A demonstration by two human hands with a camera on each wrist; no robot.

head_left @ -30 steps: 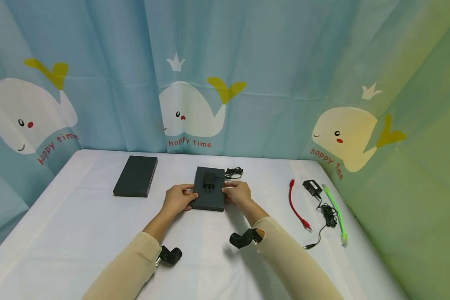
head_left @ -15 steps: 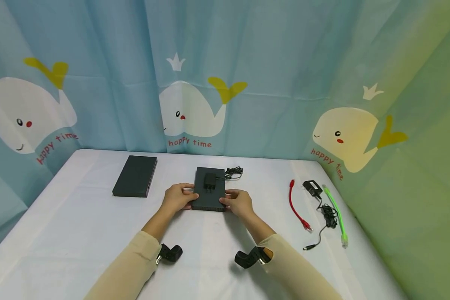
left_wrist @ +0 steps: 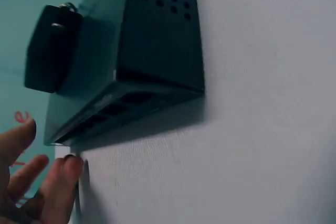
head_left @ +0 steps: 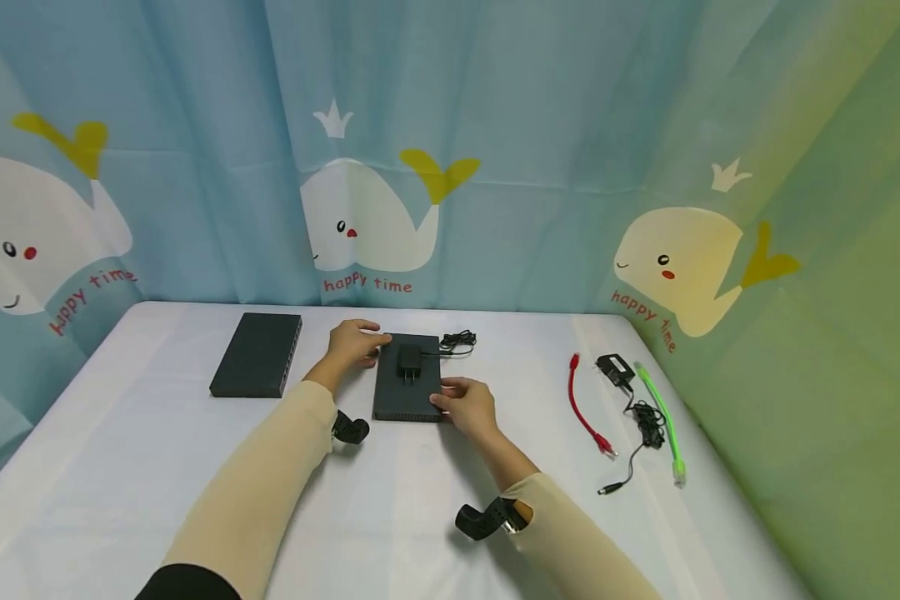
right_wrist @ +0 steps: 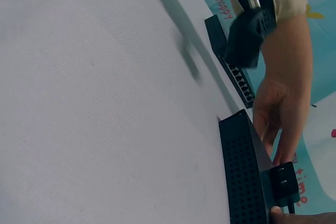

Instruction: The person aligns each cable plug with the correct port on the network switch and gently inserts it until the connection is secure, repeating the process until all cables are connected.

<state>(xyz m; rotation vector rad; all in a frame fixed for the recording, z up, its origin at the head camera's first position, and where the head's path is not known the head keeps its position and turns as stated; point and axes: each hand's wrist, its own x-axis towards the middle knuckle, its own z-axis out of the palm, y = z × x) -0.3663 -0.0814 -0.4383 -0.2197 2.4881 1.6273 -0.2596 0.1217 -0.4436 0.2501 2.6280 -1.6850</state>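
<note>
A black network switch (head_left: pixel 386 398) lies on the white table, ports along its left side. On its top rests a black power adapter (head_left: pixel 409 359) with prongs pointing toward me. My left hand (head_left: pixel 354 343) is at the switch's far left corner; in the left wrist view its thumb and fingers stand apart around that corner. My right hand (head_left: pixel 468 406) grips the near right edge, thumb on top; the right wrist view shows the thumb tip (right_wrist: pixel 276 211) on the switch. Its other fingers are partly hidden by the switch.
A second black network switch (head_left: pixel 257 355) lies to the left. On the right are a red network cable (head_left: pixel 581 408), another power adapter (head_left: pixel 616 369) with a bundled cord (head_left: pixel 650 423), and a green network cable (head_left: pixel 663 421). A whale-print curtain (head_left: pixel 525 167) hangs behind the table.
My left hand has moved away from me along the switch's left side, from its near part to the far corner. The right hand slid slightly toward me earlier. The head view has shifted a little.
</note>
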